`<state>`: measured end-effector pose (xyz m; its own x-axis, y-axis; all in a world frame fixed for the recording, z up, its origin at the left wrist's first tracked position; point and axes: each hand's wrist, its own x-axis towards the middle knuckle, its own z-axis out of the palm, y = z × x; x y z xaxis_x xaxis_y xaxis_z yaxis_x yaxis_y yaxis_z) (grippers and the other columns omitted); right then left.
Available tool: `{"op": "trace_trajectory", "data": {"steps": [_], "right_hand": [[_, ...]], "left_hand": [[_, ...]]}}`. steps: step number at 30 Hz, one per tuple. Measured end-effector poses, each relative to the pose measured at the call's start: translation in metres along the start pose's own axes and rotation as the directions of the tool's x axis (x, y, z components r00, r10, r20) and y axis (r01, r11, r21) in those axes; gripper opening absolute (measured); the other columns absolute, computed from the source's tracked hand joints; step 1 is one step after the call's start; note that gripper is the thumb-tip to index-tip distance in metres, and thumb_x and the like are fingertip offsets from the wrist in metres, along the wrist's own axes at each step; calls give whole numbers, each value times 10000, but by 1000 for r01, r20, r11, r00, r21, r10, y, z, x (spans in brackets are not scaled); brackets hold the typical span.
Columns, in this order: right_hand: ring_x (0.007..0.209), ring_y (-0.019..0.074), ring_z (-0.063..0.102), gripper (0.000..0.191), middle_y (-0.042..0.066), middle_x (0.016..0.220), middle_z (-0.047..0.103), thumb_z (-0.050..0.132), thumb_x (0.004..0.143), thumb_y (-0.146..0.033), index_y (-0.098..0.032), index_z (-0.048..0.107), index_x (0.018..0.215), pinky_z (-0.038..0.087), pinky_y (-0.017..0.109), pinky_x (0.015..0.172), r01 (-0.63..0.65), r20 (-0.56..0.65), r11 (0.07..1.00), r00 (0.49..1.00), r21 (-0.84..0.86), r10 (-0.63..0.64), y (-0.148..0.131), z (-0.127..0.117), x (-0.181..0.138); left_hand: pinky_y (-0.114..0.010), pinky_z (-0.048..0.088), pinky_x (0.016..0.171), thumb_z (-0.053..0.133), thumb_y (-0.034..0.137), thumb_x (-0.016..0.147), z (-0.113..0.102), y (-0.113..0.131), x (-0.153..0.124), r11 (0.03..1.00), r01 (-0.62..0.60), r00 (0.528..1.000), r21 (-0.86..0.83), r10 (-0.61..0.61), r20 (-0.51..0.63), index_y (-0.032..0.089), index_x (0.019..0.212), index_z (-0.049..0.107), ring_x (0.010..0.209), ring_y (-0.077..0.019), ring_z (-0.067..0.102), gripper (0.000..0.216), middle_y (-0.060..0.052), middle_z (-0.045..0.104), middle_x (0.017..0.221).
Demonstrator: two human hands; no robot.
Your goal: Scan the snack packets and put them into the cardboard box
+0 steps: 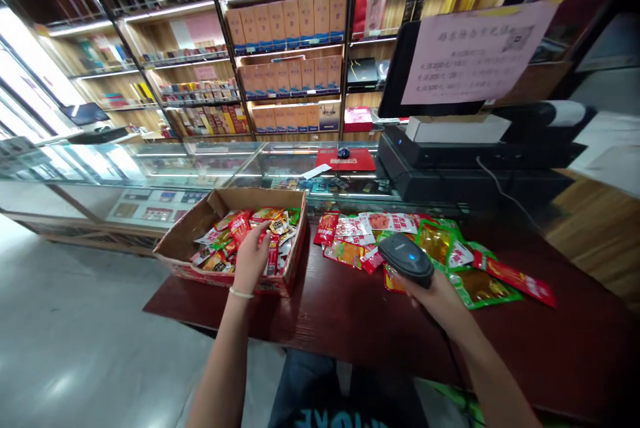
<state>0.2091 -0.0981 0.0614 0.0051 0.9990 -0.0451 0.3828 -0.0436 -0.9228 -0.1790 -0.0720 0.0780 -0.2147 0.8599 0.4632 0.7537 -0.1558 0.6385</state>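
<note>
Table point(340, 325) with a dark red top, seen from above by a person standing at its front edge. On its left part sits an open cardboard box point(257, 196), close to the table's left edge, with loose snack packets point(225, 238) in it, below the rim. The left hand point(253, 251), with a pale band point(241, 293) at the wrist, reaches over the box's front wall, fingers bent down among the packets; whether they grip one cannot be told. The right hand point(435, 295) is wrapped around the handle of a dark scanner point(406, 258), which shows a small blue light. Its head points away from the person, over a spread pile of packets point(353, 228) on the table's right part. A strip of table top shows between box and pile, and a wider stretch lies between the pile and the front edge, crossed by the right forearm. A long red packet point(515, 278) slants at the pile's right end. Along the back edge stands a glass counter point(240, 165), with a mouse point(343, 153) on a red mat point(367, 160). Right of the mat, a pink sign point(480, 58) covers much of a screen point(400, 75).
</note>
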Motion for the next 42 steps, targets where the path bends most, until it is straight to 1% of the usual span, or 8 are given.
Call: {"op": "trace_trajectory", "data": {"steps": [7,12,23,27,29,34,38,42], "right_hand": [[398,126,466,385,-40,458,527,714,697,-555,-208,548,730,348,250,411,-84,-73,994,993,75,89,8,-23,-3],[384,129,457,397,-53,438,505,738,679,-541,-212,532,764,345,244,386,-161,-210,978,960,134,187,33,-56,-21],[356,165,494,399,-53,431,514,721,703,-561,-232,524,812,385,274,361,-241,-487,945,812,222,322,112,-144,-73],[358,155,489,404,-49,448,518,714,706,-568,-229,514,800,391,270,357,-279,-522,925,765,259,377,121,-157,-83],[356,148,479,413,-48,448,515,713,705,-576,-227,511,796,386,264,353,-283,-520,914,755,291,399,126,-159,-86],[347,133,462,452,-37,437,504,724,668,-611,-222,498,706,372,253,350,-246,-552,908,730,339,404,133,-158,-85],[343,133,456,470,-25,425,494,730,644,-628,-218,500,640,367,257,351,-245,-578,907,706,342,409,126,-159,-84],[364,118,454,462,-13,454,505,744,676,-591,-202,510,590,371,253,370,-187,-554,902,735,390,391,112,-160,-86]], "left_hand": [[-383,502,976,484,270,937,32,71,16,982,-185,977,-38,188,101,222,1208,627,1080,-217,651,310,-71,693,1182],[-369,498,979,461,256,951,103,133,17,928,-321,895,-191,363,259,216,1202,626,1100,-209,642,304,-65,692,1190],[-385,470,1005,516,164,888,328,270,-36,670,-533,482,-517,742,466,182,1177,635,1112,-240,613,313,-117,675,1164],[-406,402,1075,560,188,862,384,299,-56,602,-637,320,-482,775,546,160,1211,611,1227,-268,523,354,-151,589,1292],[-449,357,1104,607,215,834,403,306,-63,601,-675,284,-427,746,602,149,1260,576,1282,-300,467,432,-177,540,1344],[-457,416,1014,580,163,822,426,315,-69,672,-688,314,-275,617,722,111,1156,606,1145,-306,562,340,-204,618,1164],[-393,468,898,471,92,865,417,321,-65,682,-682,337,-264,614,714,135,1064,612,997,-268,628,247,-167,660,985],[-331,482,794,445,208,940,381,303,-57,794,-500,489,-346,588,644,207,1180,563,873,-238,664,268,-99,689,933]]}}
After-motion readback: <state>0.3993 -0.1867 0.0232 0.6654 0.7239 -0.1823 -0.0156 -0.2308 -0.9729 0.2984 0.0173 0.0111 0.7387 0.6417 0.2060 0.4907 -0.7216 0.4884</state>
